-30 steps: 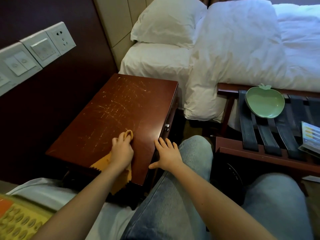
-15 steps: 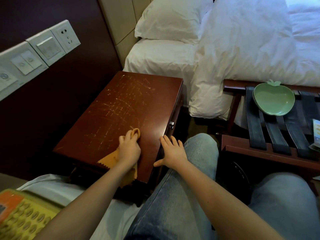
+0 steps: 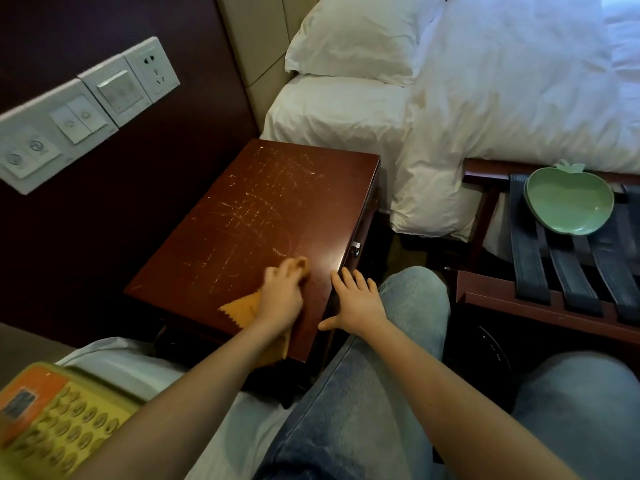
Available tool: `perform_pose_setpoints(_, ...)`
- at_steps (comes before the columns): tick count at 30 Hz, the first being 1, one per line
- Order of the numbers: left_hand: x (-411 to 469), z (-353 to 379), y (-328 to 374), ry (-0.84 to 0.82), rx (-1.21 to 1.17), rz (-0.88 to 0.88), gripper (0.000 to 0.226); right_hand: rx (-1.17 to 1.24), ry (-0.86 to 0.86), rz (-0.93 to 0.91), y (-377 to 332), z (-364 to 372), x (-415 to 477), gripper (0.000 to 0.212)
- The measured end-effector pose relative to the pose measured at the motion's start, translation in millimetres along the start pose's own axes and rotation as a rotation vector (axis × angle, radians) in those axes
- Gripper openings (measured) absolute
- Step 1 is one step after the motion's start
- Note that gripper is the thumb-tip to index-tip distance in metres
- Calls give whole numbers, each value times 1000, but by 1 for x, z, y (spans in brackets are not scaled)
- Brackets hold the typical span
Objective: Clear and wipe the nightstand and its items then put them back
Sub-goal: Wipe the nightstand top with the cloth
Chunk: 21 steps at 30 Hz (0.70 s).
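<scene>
The dark red wooden nightstand [image 3: 256, 216] has a bare, scratched top. My left hand [image 3: 282, 294] grips an orange cloth [image 3: 242, 308] and presses it on the near right part of the top; the hand is blurred. Part of the cloth hangs over the near edge. My right hand [image 3: 356, 301] rests flat with straight fingers on the nightstand's right front edge. A green apple-shaped dish [image 3: 569, 204] sits on the strapped luggage rack [image 3: 530, 306] to the right. A yellow and orange keypad item [image 3: 52, 414] lies at the lower left on white fabric.
A bed with a white pillow [image 3: 360, 32] and duvet [image 3: 512, 98] stands behind the nightstand. Wall switches and a socket [image 3: 86, 105] are mounted on the dark panel at the left. My knees in blue jeans [image 3: 363, 410] fill the foreground.
My left hand has slid the cloth slightly forward and to the right along the nightstand's top. The right hand stays on the edge. The view has shifted a little.
</scene>
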<state>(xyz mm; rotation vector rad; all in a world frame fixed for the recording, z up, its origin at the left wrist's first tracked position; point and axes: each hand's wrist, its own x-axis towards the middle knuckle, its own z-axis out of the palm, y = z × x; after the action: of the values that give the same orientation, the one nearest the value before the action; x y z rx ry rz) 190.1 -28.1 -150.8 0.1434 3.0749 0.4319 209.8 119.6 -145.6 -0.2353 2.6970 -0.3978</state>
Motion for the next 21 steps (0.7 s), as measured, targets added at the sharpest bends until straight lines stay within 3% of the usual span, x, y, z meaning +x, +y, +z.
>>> perform_pose_setpoints(2, -17, 5, 5, -112, -15, 281, 48, 4, -1, -1, 0, 0, 0, 106)
perform_pose_setpoints(4, -19, 2, -7, -155, -18, 379, 48, -2, -9, 0, 1, 0, -1, 105)
perform_pose_setpoints(5, -14, -1, -16, -123, -3, 310, 48, -8, -16, 1, 1, 1, -1, 105)
perform_pose_setpoints(8, 11, -11, -39, 10, 20, -140, 45, -27, -14, -5, 0, 1, -2, 104)
perform_pose_setpoints(10, 21, -13, -39, 32, 22, -289, 44, -35, -7, -11, 0, 2, -2, 103)
perform_pose_setpoints(12, 19, -9, -27, 38, 23, -246, 43, -41, -9, -19, 1, 2, -2, 103)
perform_pose_setpoints(17, -22, 1, -9, -68, 27, 231, 44, -78, -6, -35, -1, 1, -1, 99)
perform_pose_setpoints(19, -35, 0, -24, -81, 60, 257, 43, -97, -8, -44, -2, 1, -3, 97)
perform_pose_setpoints(21, -45, -5, -48, -32, 80, 116, 41, -122, -13, -82, -4, 0, -5, 92)
